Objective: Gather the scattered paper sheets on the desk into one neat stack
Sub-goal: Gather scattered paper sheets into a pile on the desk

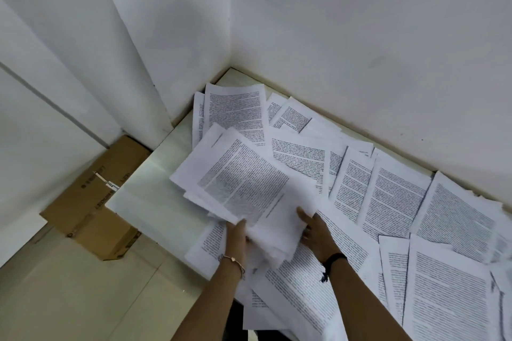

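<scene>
Both hands hold a rough bundle of printed sheets lifted a little above the white desk. My left hand grips the bundle's near left edge. My right hand grips its near right edge, fingers partly hidden under the paper. The bundle's edges are uneven and fanned out. Several loose printed sheets lie scattered and overlapping across the desk, from the far corner to the near right, some hanging over the near edge.
White walls close the desk in at the back and left corner. A brown cardboard box sits on the floor left of the desk. The desk's left part shows bare white surface. Beige floor tiles lie below.
</scene>
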### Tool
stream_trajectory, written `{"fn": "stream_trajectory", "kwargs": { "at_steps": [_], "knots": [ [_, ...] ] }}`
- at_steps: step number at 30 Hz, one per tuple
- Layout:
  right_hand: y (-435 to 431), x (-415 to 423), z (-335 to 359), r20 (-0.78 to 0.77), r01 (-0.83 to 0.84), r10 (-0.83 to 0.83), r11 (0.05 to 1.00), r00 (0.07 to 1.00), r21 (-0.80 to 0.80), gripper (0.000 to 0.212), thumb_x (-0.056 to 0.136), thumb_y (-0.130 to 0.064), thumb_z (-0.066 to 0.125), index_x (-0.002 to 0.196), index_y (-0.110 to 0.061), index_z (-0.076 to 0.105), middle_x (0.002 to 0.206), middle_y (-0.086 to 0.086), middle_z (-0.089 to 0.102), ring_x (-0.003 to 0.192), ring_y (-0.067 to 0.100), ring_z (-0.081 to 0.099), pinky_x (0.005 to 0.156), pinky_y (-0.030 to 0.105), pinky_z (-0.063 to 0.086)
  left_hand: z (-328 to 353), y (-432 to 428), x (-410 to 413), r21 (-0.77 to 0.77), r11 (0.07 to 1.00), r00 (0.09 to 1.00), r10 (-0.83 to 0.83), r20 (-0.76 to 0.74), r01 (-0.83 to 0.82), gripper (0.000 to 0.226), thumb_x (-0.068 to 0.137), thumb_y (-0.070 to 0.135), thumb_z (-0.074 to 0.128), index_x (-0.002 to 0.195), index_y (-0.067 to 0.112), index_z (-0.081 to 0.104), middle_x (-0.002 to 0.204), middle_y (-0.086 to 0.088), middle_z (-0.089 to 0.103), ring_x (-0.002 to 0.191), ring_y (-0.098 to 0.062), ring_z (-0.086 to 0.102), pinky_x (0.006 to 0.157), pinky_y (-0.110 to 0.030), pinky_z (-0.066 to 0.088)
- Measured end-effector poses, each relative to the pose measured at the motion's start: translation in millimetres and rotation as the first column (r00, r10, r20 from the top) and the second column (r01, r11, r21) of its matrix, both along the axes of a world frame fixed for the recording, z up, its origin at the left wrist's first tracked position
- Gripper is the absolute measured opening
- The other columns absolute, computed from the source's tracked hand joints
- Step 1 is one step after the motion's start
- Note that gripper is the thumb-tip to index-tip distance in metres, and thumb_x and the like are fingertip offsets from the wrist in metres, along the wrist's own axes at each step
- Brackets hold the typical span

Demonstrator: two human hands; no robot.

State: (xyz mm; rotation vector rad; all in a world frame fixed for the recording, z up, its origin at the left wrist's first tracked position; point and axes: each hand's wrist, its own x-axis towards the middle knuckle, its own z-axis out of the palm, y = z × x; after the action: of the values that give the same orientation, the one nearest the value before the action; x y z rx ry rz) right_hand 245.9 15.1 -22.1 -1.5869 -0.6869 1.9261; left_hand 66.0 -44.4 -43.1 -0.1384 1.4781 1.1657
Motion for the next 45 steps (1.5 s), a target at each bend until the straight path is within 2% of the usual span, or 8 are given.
{"fn": "stream_trajectory", "kwargs": {
  "at_steps": [3,8,12,19,33,36,40,45],
  "knots": [
    [0,4,-13,0.112,-0.019,0.010,0.996,0.994,0.084,0.042,0.084,-0.007,0.069,0.124,-0.007,0.059,0.118,0.010,0.068,0.110,0.030,0.063,0.079,0.033,0.057,7,-3,20,0.073,0.995,0.987,-0.084,0.136,0.075,0.035,0.090,0.005,0.050,0.125,0.010,0.050,0.113,-0.013,0.064,0.099,-0.028,0.062,0.073,-0.033,0.057],
    [22,53,-8,0.227,-0.124,0.100,0.988,0.969,0.092,0.068,0.058,-0.031,0.083,0.118,-0.007,0.061,0.115,0.015,0.068,0.105,0.034,0.065,0.090,0.047,0.054,5,15,-69,0.104,0.991,0.977,0.108,-0.182,-0.090,0.047,0.086,0.018,0.062,0.132,0.010,0.050,0.123,-0.012,0.061,0.105,-0.030,0.060,0.081,-0.042,0.055],
    [36,83,-1,0.245,-0.152,0.134,0.987,0.960,0.056,0.086,0.042,-0.035,0.082,0.117,0.001,0.061,0.113,0.019,0.068,0.102,0.035,0.065,0.089,0.045,0.053,3,34,-116,0.016,0.954,0.916,-0.284,-0.283,0.300,0.037,0.091,0.021,0.055,0.125,0.004,0.057,0.120,-0.020,0.062,0.095,-0.029,0.063,0.084,-0.039,0.050],
    [35,57,6,0.138,-0.217,0.206,0.974,0.969,0.066,0.050,0.077,-0.036,0.077,0.121,-0.016,0.065,0.114,0.005,0.071,0.105,0.023,0.068,0.094,0.041,0.052,-10,46,-100,-0.393,0.632,0.489,-0.771,-0.408,0.668,0.061,0.095,0.050,0.035,0.145,0.014,0.031,0.144,-0.012,0.043,0.130,-0.032,0.044,0.109,-0.037,0.035],
    [40,47,-9,0.076,-0.218,0.210,0.968,0.975,0.122,0.057,0.080,-0.019,0.071,0.134,-0.018,0.050,0.124,0.007,0.066,0.111,0.027,0.064,0.094,0.047,0.053,-6,57,-87,-0.533,0.511,0.271,-0.843,-0.465,0.674,0.057,0.098,0.048,0.023,0.141,0.012,0.030,0.137,-0.020,0.048,0.124,-0.035,0.048,0.103,-0.041,0.039],
    [43,56,-11,0.185,-0.224,0.198,0.966,0.962,0.130,0.036,0.089,-0.007,0.063,0.124,-0.014,0.059,0.117,0.009,0.069,0.110,0.031,0.064,0.097,0.050,0.050,-4,66,-89,-0.503,0.665,0.306,-0.723,-0.620,0.552,0.040,0.099,0.037,0.035,0.130,0.013,0.026,0.128,-0.020,0.053,0.112,-0.034,0.055,0.088,-0.038,0.046],
    [40,72,-16,0.281,-0.071,0.053,0.996,0.958,0.056,0.013,0.090,-0.003,0.057,0.099,-0.004,0.066,0.098,0.010,0.072,0.093,0.029,0.065,0.078,0.037,0.053,-16,83,-114,-0.269,0.953,0.839,-0.260,-0.478,0.142,0.061,0.080,0.058,0.057,0.100,0.002,0.045,0.090,-0.024,0.062,0.064,-0.024,0.055,0.053,-0.025,0.043],
    [40,81,-34,0.316,-0.016,0.017,1.000,0.948,-0.004,0.017,0.088,-0.001,0.059,0.074,-0.009,0.065,0.084,0.007,0.064,0.089,0.024,0.055,0.076,0.031,0.044,-14,108,-110,-0.114,0.980,0.878,-0.196,-0.436,0.162,0.032,0.080,0.041,0.068,0.075,0.015,0.051,0.068,-0.007,0.053,0.058,-0.015,0.042,0.060,-0.025,0.039]
  ]
}}
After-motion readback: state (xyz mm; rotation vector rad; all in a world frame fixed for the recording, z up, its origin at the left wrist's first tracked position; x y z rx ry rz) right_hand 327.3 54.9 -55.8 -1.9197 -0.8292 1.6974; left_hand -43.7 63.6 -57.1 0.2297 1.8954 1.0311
